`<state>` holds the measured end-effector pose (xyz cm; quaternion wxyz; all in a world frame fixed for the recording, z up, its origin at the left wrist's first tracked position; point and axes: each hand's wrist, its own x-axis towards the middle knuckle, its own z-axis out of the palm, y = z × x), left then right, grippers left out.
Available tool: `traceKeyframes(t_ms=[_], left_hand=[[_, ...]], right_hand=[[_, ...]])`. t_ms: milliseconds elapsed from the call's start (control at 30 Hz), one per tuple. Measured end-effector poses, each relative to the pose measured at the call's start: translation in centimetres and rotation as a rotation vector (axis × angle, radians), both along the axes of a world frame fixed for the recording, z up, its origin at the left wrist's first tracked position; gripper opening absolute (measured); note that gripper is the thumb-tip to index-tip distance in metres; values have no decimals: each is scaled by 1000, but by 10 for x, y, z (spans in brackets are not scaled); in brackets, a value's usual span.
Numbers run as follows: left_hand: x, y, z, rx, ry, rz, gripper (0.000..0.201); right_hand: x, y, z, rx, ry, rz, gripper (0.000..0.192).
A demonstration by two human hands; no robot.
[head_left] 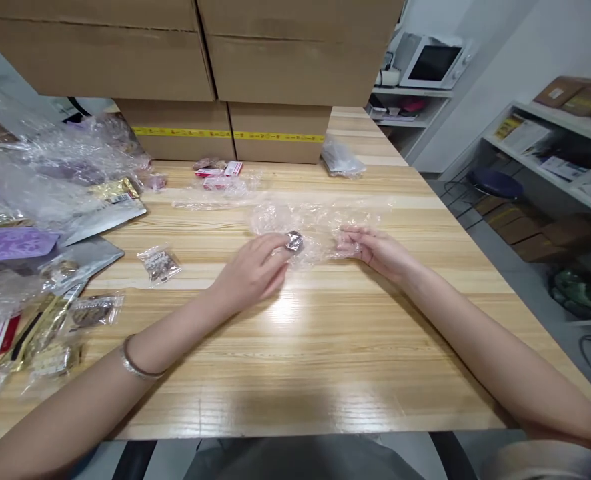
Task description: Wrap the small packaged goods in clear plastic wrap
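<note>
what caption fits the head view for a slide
Left hand pinches small dark wrapped item at crinkled clear plastic bag; right hand grips it on light wooden table.

left hand (pixel 253 270) pinches a small dark packet (pixel 294 241) at the edge of a clear plastic bag (pixel 311 223) | right hand (pixel 375 250) grips the bag's other end | bag lies crumpled on the wooden table (pixel 325 347) | cardboard boxes (pixel 230 130) behind | loose packets (pixel 159 263) and wrappers (pixel 50 167) at left
</note>
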<state>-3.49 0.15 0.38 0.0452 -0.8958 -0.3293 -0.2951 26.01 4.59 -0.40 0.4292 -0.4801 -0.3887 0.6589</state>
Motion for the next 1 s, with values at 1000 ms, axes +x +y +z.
traceKeyframes(t_ms=[1000], left_hand=[[4, -13, 41, -410, -739, 151, 19]], right_hand=[[30, 29, 2, 88, 192, -210, 28]])
